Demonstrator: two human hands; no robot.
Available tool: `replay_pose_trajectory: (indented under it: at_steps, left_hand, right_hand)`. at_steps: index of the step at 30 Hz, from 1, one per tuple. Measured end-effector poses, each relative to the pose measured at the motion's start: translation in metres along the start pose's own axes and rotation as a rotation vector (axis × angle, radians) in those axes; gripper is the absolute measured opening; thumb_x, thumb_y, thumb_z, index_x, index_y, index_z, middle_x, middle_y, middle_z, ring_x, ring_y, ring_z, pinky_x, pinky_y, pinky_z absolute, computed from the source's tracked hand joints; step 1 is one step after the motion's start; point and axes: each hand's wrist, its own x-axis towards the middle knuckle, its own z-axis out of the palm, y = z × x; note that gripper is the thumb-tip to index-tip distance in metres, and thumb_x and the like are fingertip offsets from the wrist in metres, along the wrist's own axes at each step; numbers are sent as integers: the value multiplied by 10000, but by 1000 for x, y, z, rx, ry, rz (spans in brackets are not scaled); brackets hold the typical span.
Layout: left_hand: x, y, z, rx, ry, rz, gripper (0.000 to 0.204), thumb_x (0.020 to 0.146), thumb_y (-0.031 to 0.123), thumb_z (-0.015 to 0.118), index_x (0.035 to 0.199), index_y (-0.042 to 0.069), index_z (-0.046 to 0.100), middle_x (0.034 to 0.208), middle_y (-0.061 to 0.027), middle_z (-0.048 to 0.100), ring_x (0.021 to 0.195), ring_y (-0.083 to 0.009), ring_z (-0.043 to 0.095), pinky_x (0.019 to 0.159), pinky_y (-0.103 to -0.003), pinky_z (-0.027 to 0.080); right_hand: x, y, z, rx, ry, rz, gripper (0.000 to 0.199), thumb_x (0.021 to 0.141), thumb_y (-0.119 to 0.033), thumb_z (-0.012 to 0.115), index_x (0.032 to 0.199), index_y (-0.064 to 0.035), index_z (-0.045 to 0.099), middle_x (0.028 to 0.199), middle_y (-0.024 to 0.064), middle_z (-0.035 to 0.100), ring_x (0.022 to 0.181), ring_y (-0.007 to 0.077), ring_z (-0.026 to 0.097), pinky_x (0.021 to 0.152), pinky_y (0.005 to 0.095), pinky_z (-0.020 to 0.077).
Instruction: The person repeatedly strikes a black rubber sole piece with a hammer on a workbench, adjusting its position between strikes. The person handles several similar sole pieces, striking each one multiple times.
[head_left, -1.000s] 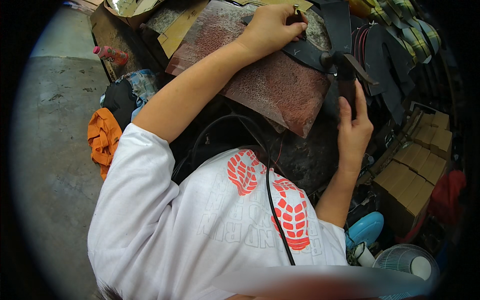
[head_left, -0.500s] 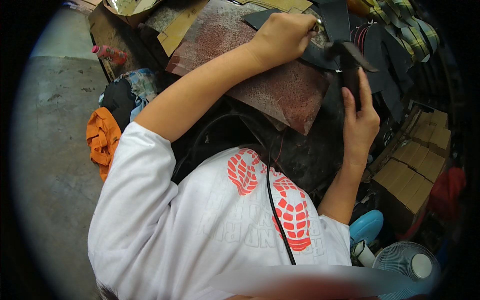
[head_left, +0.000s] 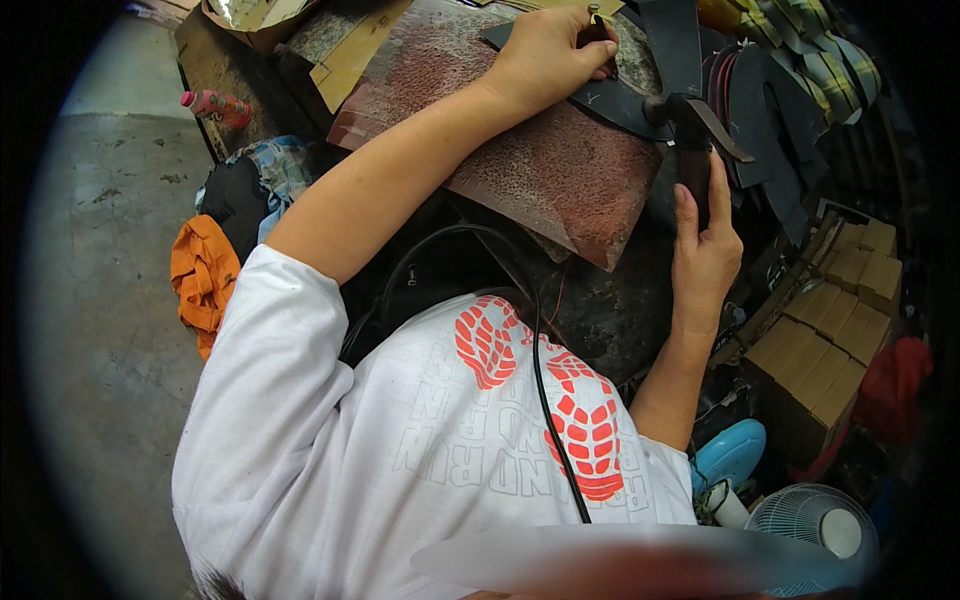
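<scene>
My left hand (head_left: pixel 548 58) is closed round a short metal punch (head_left: pixel 594 12), whose bright top stands out above the fingers. Its lower end is mostly hidden by the hand. Beneath lies a flat black cut piece (head_left: pixel 618 108) with a pale mark, resting partly on a worn reddish board (head_left: pixel 560 185). To the right, my right hand (head_left: pixel 704 255) is wrapped round the dark handle of a hammer (head_left: pixel 690 120). The hammer's head is close above the right end of the black piece; whether it touches cannot be told.
More black cut pieces (head_left: pixel 770 110) and plaid material (head_left: pixel 820 65) lie at the far right. Yellowish card (head_left: pixel 360 55) is at the back left. A pink bottle (head_left: pixel 218 108) and an orange cloth (head_left: pixel 203 275) are on the left. Cardboard boxes (head_left: pixel 810 365) and a fan (head_left: pixel 815 525) stand right.
My left hand has moved left and slightly away with the punch, uncovering more of the black piece. The hammer has shifted a little left and nearer, with my right hand round it.
</scene>
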Motion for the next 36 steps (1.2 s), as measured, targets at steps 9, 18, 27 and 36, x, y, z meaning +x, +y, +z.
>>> replay_pose_trajectory:
  at_steps: [9,18,27,36]
  left_hand:
    - [4,-1,16,353,105,553,169,846,131,684,987,41,703,865,-162,710,792,-336,704,739,-416,565]
    - [-2,-3,21,486,122,551,130,862,102,671,978,44,682,825,-145,698,786,-330,701,706,-395,566]
    - [4,0,7,-105,-3,-38,165,928,98,662,884,-61,659,730,-123,704,647,-171,696,610,-312,544]
    - [5,2,8,139,6,281,159,906,99,681,900,-59,662,728,-176,702,634,-213,699,588,-347,528]
  right_hand:
    - [40,-88,-99,444,458,-292,535,1035,-482,501,1151,27,620,914,163,627,630,187,569,559,274,462]
    - [12,-15,-14,170,-35,124,483,987,-281,672,1450,-207,557,1053,157,739,798,230,728,716,341,553]
    - [5,-25,-12,48,-88,202,521,979,-311,668,1474,-232,525,1231,170,702,1070,344,711,846,405,559]
    - [23,-34,-59,383,171,50,397,973,-353,653,1290,-130,567,1113,157,657,865,232,663,703,330,522]
